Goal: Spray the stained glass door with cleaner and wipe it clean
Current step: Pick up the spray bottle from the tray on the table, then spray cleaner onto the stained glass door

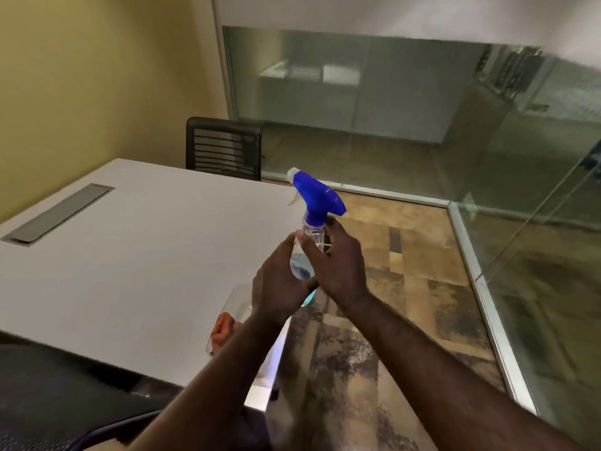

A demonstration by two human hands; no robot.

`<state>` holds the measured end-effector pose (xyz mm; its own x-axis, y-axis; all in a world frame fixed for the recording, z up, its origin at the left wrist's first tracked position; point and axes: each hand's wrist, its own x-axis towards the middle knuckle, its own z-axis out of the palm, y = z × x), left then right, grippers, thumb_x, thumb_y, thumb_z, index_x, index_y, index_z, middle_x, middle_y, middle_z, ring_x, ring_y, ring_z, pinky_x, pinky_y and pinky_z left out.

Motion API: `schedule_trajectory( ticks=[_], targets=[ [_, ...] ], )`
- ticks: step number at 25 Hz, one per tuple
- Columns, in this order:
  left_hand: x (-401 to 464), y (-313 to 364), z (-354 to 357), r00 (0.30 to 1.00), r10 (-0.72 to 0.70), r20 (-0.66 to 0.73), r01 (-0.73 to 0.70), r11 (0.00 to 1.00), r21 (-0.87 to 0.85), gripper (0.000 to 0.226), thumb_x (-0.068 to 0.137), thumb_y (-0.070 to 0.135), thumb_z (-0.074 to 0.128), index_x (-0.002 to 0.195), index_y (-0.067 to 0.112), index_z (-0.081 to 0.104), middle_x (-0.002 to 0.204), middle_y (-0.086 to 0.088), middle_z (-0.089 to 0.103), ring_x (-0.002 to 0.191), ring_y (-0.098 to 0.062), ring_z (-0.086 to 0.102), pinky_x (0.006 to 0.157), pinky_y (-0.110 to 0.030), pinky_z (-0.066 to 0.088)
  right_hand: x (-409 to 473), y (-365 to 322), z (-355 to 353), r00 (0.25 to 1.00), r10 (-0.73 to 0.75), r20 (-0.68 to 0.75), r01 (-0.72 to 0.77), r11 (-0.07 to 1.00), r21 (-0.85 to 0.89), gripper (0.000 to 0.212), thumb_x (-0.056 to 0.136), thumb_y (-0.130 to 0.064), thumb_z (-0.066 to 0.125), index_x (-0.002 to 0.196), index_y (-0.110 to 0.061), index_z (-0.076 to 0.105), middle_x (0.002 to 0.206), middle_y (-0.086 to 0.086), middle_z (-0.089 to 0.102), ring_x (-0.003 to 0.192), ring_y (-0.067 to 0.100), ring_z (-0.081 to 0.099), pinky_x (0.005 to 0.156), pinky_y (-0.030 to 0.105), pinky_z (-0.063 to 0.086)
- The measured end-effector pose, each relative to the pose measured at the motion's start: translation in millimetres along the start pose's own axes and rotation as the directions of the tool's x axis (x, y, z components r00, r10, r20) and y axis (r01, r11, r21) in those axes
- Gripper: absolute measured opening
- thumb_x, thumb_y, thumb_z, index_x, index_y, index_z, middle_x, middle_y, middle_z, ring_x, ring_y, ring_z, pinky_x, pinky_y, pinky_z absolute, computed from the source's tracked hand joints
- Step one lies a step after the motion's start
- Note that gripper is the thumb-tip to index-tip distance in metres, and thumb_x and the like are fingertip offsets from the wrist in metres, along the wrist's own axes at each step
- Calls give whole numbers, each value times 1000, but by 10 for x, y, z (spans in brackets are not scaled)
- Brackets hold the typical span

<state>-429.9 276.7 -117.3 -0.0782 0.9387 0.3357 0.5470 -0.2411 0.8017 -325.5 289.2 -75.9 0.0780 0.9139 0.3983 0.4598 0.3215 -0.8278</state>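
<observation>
spray bottle between both hands

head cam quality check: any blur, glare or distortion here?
Head view: wide-angle bend in the glass wall frame; the glass carries hazy reflections; clear spray bottle with blue trigger head fairly sharp; both hands slightly soft; orange cloth blurred and half hidden.

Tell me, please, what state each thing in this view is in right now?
Spray bottle: upright, held in both hands, partly filled.
Left hand: closed on the bottle.
Right hand: closed on the bottle.
Orange cloth: crumpled on the table.
</observation>
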Motion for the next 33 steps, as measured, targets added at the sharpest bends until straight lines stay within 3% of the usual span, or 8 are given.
schedule_trajectory(
  ticks=[4,10,13,15,20,26,29,33],
  targets=[
    [-127,646,318,989,94,112,-78,987,-141,69,53,52,68,117,29,60,101,13,75,90,0,69,73,-21,55,-220,-175,-835,982,12,-187,-14,1000,-14,23,81,-50,63,99,-38,56,85,-17,68,78,3,66,69,29,55],
    [-459,1707,1177,877,301,375,-140,906,-400,64,56,22,89,115,17,66,86,17,73,71,13,66,57,-5,47,-577,-194,-2274,934,103,-343,-123,992,-36,21,81,-32,73,94,-22,59,83,-8,68,75,4,62,68,23,49],
    [-742,2280,1650,747,396,535,-126,873,-470,74,50,34,89,119,30,64,105,14,74,92,0,69,80,-22,57,-861,-147,-3029,881,157,-447,-182,983,-12,24,81,-28,74,95,-13,62,82,2,69,74,16,65,72,36,54],
    [-970,2648,1935,641,456,617,-91,844,-529,63,46,41,87,104,42,63,97,18,75,87,1,71,76,-23,58,-1114,-115,-3499,838,160,-521,-198,980,-18,25,80,-27,76,93,-11,62,75,-1,66,67,12,61,69,36,54],
    [-1658,3602,2689,366,586,723,-43,787,-616,52,58,7,91,103,16,67,90,8,79,79,-7,74,69,-22,56,-1845,-41,-4672,693,142,-707,-263,963,-65,36,73,-43,75,91,-15,61,69,-3,63,60,10,58,63,30,51],
    [-2585,4786,3389,107,744,659,-31,665,-746,55,56,7,89,105,17,67,101,5,77,86,-8,73,73,-24,57,-2647,-124,-5914,455,0,-890,-349,920,-179,29,69,-60,65,94,-56,51,84,-11,65,73,-2,61,67,21,50],
    [-2889,5332,3582,14,801,599,-28,599,-800,54,56,14,90,104,17,67,101,2,77,91,-12,73,78,-32,60,-2882,-305,-6411,384,-66,-921,-389,893,-226,33,76,-52,66,105,-42,55,91,-9,66,80,6,62,74,31,53],
    [-3101,5977,3745,-113,836,537,-26,538,-843,54,56,26,91,104,23,67,103,8,76,94,-9,73,81,-33,62,-3037,-547,-6993,315,-128,-941,-455,849,-268,27,83,-41,69,104,-28,58,93,-7,62,79,5,60,67,21,43]
  ],
)
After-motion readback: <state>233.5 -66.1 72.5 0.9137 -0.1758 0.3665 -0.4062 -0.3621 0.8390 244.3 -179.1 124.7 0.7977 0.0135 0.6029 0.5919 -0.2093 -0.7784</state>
